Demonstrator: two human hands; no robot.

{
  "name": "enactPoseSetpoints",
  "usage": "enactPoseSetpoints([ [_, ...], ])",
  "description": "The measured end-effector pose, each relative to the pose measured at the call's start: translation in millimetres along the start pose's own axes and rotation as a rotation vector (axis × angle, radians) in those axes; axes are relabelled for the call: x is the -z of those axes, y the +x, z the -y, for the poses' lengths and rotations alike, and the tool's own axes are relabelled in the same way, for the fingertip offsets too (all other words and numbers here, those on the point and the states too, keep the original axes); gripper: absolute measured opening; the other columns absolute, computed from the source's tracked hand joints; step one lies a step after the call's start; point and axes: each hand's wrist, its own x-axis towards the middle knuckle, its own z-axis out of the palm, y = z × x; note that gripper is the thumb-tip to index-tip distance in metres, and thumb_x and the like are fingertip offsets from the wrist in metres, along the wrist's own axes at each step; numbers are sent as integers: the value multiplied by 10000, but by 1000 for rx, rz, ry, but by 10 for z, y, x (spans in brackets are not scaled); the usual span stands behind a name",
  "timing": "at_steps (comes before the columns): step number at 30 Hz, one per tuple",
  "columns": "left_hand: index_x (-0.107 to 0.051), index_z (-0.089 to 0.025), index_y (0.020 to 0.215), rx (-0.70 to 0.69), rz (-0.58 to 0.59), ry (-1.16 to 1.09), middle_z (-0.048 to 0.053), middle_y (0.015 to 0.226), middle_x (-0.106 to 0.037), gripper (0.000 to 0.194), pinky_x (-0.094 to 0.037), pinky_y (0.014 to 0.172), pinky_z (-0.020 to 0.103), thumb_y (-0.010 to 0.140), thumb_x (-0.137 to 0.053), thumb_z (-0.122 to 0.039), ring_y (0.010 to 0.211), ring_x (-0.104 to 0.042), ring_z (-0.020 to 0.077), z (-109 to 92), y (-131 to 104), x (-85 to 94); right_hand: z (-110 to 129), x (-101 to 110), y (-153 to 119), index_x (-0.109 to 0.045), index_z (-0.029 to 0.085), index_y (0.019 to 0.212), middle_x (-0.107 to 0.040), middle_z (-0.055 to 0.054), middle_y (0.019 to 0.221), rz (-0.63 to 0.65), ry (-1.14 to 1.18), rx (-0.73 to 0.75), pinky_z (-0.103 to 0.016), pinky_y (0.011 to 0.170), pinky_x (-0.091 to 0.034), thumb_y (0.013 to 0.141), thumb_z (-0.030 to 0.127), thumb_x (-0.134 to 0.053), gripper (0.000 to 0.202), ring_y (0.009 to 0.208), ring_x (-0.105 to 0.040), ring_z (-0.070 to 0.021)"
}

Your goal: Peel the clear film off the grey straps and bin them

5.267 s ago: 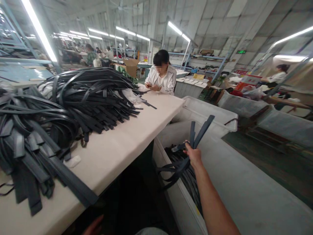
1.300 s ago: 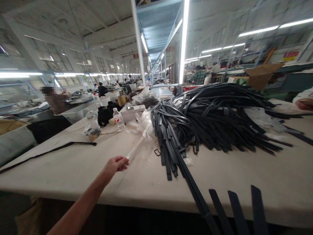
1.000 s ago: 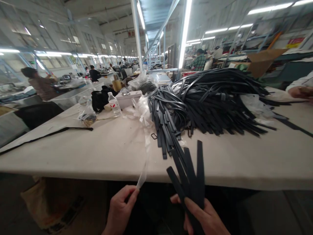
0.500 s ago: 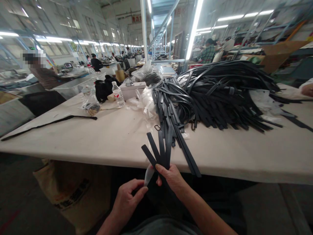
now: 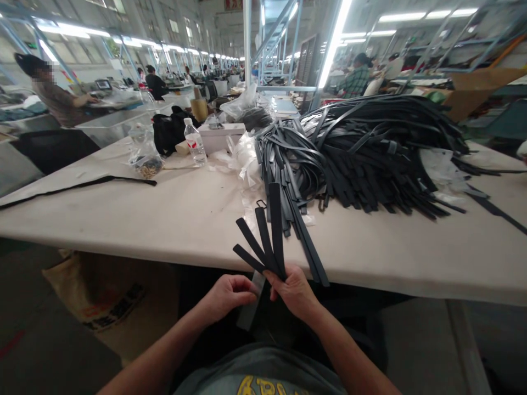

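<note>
My right hand [image 5: 294, 291] is closed around several black straps [image 5: 276, 230], whose flat ends fan out above my thumb over the table's front edge. Beside it, my left hand [image 5: 230, 296] pinches a thin greyish, translucent strip [image 5: 247, 314] that hangs down below the straps. The lower part of the held straps is hidden behind my right hand and in the dark under the table. Just beyond the fan, more black straps [image 5: 302, 233] run toward me from a big heap [image 5: 370, 159]. A small black buckle [image 5: 261, 204] lies by their ends.
On the pale table [image 5: 185, 219] are a water bottle [image 5: 194, 144], a bag of small parts [image 5: 146, 163], a white box [image 5: 222, 137] and a lone black strap [image 5: 82, 185]. A printed sack [image 5: 111, 302] stands below at left. People work at other tables behind.
My left hand has shifted slightly up along the translucent strip, which now hangs lower below my fingers. The straps in my right hand are fanned wider. The view has tilted down slightly.
</note>
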Motion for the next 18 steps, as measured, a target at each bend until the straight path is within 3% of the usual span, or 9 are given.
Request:
enactPoseSetpoints([
  [6, -775, -138, 807, 101, 177, 140, 10, 679, -699, 168, -417, 616, 230, 724, -682, -252, 585, -536, 114, -5, -125, -32, -51, 52, -5, -584, 183, 703, -534, 46, 459, -20, -36, -21, -222, 442, -388, 837, 458, -603, 307, 403, -529, -122],
  [10, -770, -146, 726, 109, 266, 57, 35, 661, -714, 107, -471, 650, 225, 745, -677, -196, 591, -596, 131, -238, -141, -4, -63, 66, -15, -610, 170, 716, -565, 17, 455, -53, -14, -64, -252, 492, -412, 851, 529, -578, 385, 429, -543, -142],
  [12, -747, -99, 675, 55, 97, -112, 79, 648, -720, 102, -501, 638, 224, 743, -689, -149, 582, -632, 144, -523, -114, 233, -46, 102, -40, -655, 151, 793, -581, 1, 458, -78, 18, -99, -270, 545, -430, 864, 575, -546, 444, 466, -563, -157],
  [13, -721, -73, 634, -9, -99, -229, 84, 606, -708, 119, -500, 589, 211, 738, -685, -119, 536, -629, 137, -719, -103, 429, -35, 125, -61, -677, 142, 847, -582, 0, 457, -81, 44, -120, -275, 560, -427, 862, 597, -539, 476, 476, -562, -160],
  [14, -691, -53, 611, -139, -393, -386, 77, 575, -697, 156, -500, 558, 210, 757, -644, -79, 494, -624, 127, -947, -103, 672, -26, 149, -89, -691, 136, 899, -578, 2, 455, -79, 71, -138, -276, 565, -419, 859, 615, -538, 505, 476, -554, -158],
  [16, -676, -77, 783, -342, -627, -494, -60, 608, -687, 298, -480, 690, 165, 919, -414, -121, 561, -629, 16, -1454, -158, 1238, -21, 188, -160, -703, 133, 951, -558, 11, 442, -73, 127, -155, -273, 563, -397, 863, 636, -526, 541, 459, -519, -143],
  [18, -615, -52, 908, -529, -817, -578, -157, 572, -623, 422, -403, 789, 163, 967, -203, -120, 608, -574, -83, -1923, -293, 1766, -36, 204, -241, -699, 132, 932, -530, 17, 430, -99, 167, -140, -270, 551, -382, 888, 639, -484, 552, 438, -483, -129],
])
